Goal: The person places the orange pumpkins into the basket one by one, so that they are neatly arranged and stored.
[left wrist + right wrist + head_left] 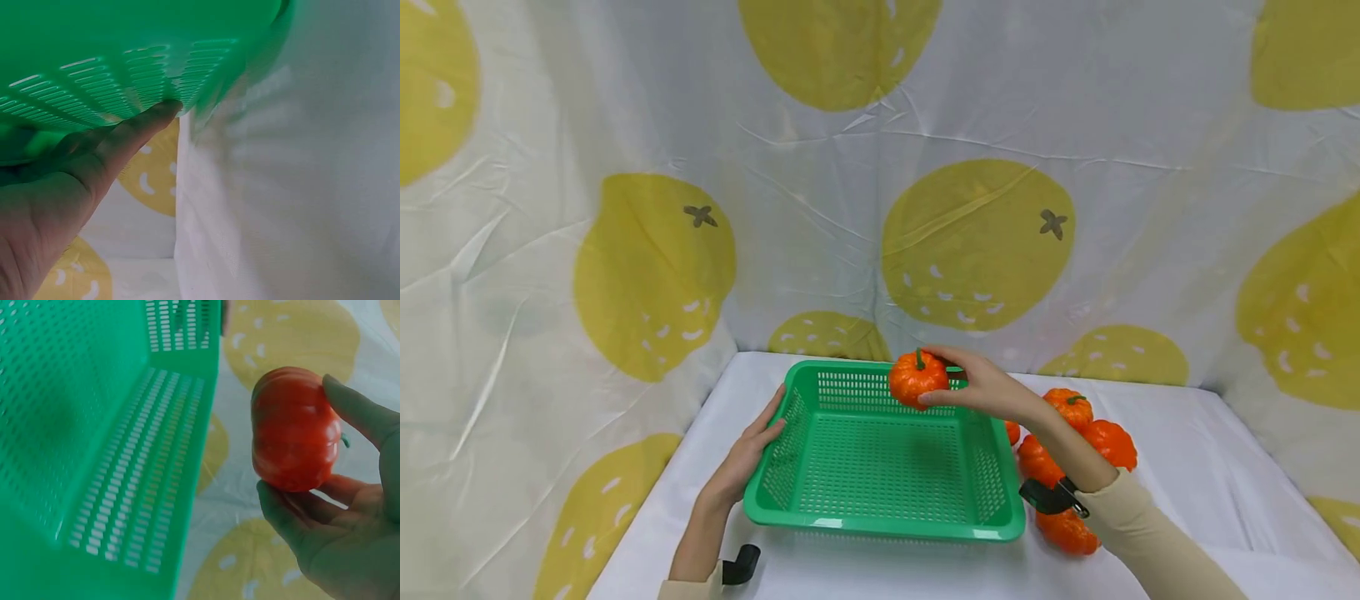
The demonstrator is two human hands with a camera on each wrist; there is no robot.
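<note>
A small orange pumpkin (917, 379) with a green stem is in my right hand (981, 385), thumb on one side and fingers on the other. In the head view it overlaps the far rim of a green plastic basket (880, 525), right of the middle. The right wrist view shows the pumpkin (294, 431) raised beside the slotted basket wall (144, 469). My left hand (748, 454) lies against the basket's left outer side. One straight finger (147, 125) touches the slotted wall in the left wrist view; the other fingers are partly hidden. The basket's floor is bare.
Several more orange pumpkins (1108, 444) lie in a group right of the basket, partly behind my right forearm. A white cloth (1195, 492) covers the table. Lemon-print fabric (820, 217) hangs at the back and sides.
</note>
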